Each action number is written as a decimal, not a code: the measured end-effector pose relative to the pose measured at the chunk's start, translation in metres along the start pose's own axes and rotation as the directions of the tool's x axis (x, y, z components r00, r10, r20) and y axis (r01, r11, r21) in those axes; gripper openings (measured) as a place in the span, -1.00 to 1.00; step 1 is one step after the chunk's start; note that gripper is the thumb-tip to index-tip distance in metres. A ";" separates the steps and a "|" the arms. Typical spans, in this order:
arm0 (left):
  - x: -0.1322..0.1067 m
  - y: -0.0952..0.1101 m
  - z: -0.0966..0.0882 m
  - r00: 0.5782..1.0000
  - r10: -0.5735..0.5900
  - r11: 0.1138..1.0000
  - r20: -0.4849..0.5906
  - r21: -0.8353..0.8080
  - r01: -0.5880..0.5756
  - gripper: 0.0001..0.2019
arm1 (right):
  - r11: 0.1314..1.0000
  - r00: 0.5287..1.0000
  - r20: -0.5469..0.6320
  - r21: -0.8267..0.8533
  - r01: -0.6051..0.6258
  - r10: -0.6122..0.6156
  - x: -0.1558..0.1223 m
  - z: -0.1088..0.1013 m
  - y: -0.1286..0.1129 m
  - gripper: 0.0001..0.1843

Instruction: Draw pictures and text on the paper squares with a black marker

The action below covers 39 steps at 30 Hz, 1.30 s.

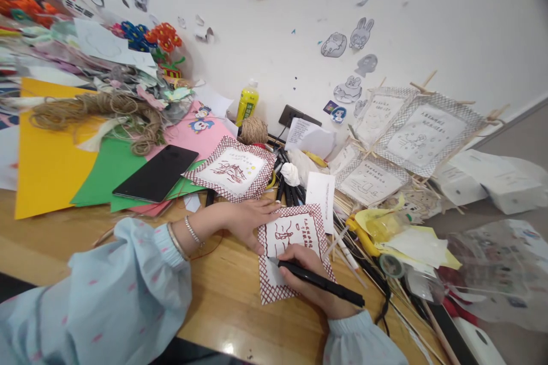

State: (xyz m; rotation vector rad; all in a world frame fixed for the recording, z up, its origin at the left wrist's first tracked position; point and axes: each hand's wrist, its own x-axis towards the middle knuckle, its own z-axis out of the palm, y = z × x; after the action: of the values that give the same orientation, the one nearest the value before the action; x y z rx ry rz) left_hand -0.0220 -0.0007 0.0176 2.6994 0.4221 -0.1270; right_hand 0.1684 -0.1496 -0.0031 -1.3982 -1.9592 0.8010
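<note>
A paper card (274, 291) with a red-brown crosshatched border, a line drawing and writing lies on the wooden table in front of me. My right hand (305, 274) is closed round a black marker pen (321, 282), its tip at the left part of the card's white middle. Flat, with fingers stretched out, my left hand (246, 221) rests at the card's upper left edge. Just beyond it lies a second bordered card (235, 171) with a drawing and small yellow marks.
A black tablet (156, 172) lies on green and yellow paper (55, 154) at left, with twine (98, 114) above. Behind the cards are black pens (287, 185), a twine ball (252, 130) and a yellow bottle (247, 101). Framed paper panels (422, 134) and sticks stand at right.
</note>
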 end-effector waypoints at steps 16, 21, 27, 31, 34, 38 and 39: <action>0.002 -0.005 0.004 1.000 0.005 1.000 0.004 0.025 -0.005 0.03 | 1.000 1.000 -0.010 0.011 0.022 -0.022 -0.003 0.000 0.005 -0.95; 0.002 -0.006 0.005 1.000 0.009 1.000 0.001 0.004 -0.010 0.03 | 0.998 0.997 -0.013 -0.001 0.070 -0.070 -0.005 -0.002 0.007 -0.93; 0.003 -0.012 0.009 0.997 0.046 0.996 -0.064 -0.072 -0.050 0.05 | 0.995 0.995 -0.003 0.010 0.095 -0.095 -0.006 -0.004 0.006 -0.90; 0.003 -0.010 0.008 0.998 0.043 0.996 -0.053 -0.075 -0.047 0.05 | 0.997 0.997 0.010 0.002 0.080 -0.080 -0.005 -0.004 0.007 -0.86; 0.002 -0.009 0.006 0.998 0.036 0.997 -0.043 -0.060 -0.039 0.05 | 0.998 0.998 0.002 0.000 0.064 -0.064 -0.004 -0.004 0.009 -0.85; 0.002 -0.009 0.007 0.997 0.042 0.996 -0.064 -0.071 -0.047 0.06 | 0.999 0.999 0.007 -0.001 0.046 -0.046 -0.004 -0.002 0.012 -0.86; 0.002 -0.010 0.007 0.997 0.042 0.997 -0.065 -0.069 -0.046 0.05 | 0.999 0.999 0.004 0.003 0.051 -0.051 -0.004 -0.002 0.013 -0.86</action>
State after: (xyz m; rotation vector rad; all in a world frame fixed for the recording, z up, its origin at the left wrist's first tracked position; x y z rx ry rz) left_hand -0.0230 0.0057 0.0067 2.6465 0.3783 -0.0134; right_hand 0.1787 -0.1500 -0.0123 -1.3406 -1.9875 0.7839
